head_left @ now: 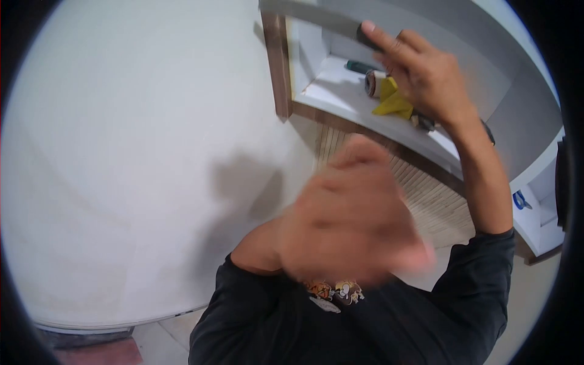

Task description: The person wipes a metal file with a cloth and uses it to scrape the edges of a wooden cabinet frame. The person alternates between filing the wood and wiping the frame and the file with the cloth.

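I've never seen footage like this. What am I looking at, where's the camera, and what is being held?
This is one wide-angle picture from a camera on a person's head, hence the curved edges. No machine: both hands are the wearer's. The right hand is raised to a white shelf, fingers curled round the dark end of a long grey flat piece; I cannot tell what it is. On the shelf lie a yellow cloth and a roll. The left hand, nearer the camera, is too blurred to show whether it holds anything.
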Tool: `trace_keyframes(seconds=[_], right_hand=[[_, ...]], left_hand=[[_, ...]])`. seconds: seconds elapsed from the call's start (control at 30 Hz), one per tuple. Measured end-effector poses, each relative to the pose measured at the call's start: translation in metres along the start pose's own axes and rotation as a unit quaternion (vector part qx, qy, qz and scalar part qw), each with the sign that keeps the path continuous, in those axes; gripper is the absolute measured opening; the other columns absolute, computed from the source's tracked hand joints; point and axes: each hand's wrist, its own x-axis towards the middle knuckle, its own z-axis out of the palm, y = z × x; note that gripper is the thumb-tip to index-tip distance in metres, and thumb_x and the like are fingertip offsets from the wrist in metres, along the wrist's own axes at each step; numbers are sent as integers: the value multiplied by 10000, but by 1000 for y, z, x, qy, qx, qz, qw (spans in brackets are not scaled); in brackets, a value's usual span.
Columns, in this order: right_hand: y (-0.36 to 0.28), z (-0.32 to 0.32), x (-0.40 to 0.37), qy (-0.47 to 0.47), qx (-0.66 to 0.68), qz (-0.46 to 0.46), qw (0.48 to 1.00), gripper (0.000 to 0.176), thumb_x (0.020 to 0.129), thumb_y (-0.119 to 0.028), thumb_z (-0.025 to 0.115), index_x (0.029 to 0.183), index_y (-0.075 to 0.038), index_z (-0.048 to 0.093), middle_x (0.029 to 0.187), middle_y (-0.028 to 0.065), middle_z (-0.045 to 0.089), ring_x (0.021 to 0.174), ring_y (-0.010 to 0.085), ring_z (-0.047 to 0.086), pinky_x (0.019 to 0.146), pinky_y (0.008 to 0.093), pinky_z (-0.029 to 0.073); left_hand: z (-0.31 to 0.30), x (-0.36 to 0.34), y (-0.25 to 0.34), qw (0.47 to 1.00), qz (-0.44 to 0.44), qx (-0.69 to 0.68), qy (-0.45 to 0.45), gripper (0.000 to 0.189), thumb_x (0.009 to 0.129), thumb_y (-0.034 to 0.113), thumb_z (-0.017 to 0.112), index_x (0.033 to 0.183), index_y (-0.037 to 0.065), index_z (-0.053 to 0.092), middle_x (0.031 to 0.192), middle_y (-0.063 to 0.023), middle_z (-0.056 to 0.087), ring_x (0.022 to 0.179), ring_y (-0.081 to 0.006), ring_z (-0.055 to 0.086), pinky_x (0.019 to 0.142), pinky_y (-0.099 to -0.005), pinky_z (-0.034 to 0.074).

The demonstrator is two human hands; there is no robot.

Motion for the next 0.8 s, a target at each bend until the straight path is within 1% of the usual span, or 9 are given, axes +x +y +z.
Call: trace_keyframes(seconds=[0.1,0.17,0.27,0.3,0.4,0.43,0.57,0.73,0.8], right_hand=[[7,1,-7,-51,-12,-17,998,533,903,-187,719,1403,-322,596,806,58,581,600,284,604,519,398,513],[6,5,-10,-67,-17,-33,997,565,885,-163,729,1414,-307,590,797,53,566,596,274,594,518,394,514],[5,10,-14,-75,-18,-53,996,609,842,-168,739,1415,-304,584,777,39,541,578,251,591,492,385,518],[3,11,-14,-79,-24,-59,995,628,824,-170,743,1416,-301,581,776,37,535,574,245,591,486,383,518],[-3,8,-11,-78,-24,-75,994,683,775,-164,740,1424,-293,572,801,40,537,575,243,596,476,388,517],[-3,8,-11,-79,-24,-76,994,684,777,-161,738,1426,-293,570,806,42,539,578,246,598,478,390,517],[-6,7,3,-71,-35,-61,995,690,770,-168,742,1426,-303,574,795,44,528,588,255,613,480,393,514],[-5,7,-10,-79,-26,-46,995,691,765,-166,749,1418,-319,583,784,39,525,565,247,604,472,386,505],[-5,8,-11,-77,-13,-37,996,618,823,-185,698,1412,-328,583,808,53,546,558,252,616,473,398,510]], left_hand=[[-16,-33,-37,962,-96,255,22,102,884,115,705,811,43,707,728,-101,652,643,-252,595,693,-423,474],[-23,-55,-73,901,-127,397,115,195,886,80,683,1051,-21,711,1001,-176,700,920,-329,659,861,-479,500],[-32,-47,-109,806,-112,562,146,473,898,63,653,1352,-36,566,1363,-257,562,1270,-430,532,1043,-522,426],[-37,-53,-115,798,-152,576,92,665,915,85,625,1511,-51,363,1564,-285,337,1453,-493,313,1171,-563,280],[-35,-50,-114,751,-195,627,63,676,923,132,618,1497,-94,343,1578,-299,315,1470,-500,278,1185,-602,222],[-37,-50,-117,751,-200,627,47,722,933,183,616,1506,-123,301,1606,-315,254,1500,-503,207,1196,-627,164],[-41,-35,-112,744,-223,629,31,794,971,267,582,1542,-134,204,1626,-350,154,1520,-511,136,1210,-615,127],[-30,-40,-115,761,-209,614,29,789,988,288,551,1542,-140,188,1624,-360,136,1520,-517,121,1217,-605,111],[-30,-38,-115,763,-211,611,26,788,992,288,546,1543,-143,181,1622,-366,132,1518,-522,120,1216,-605,114]])
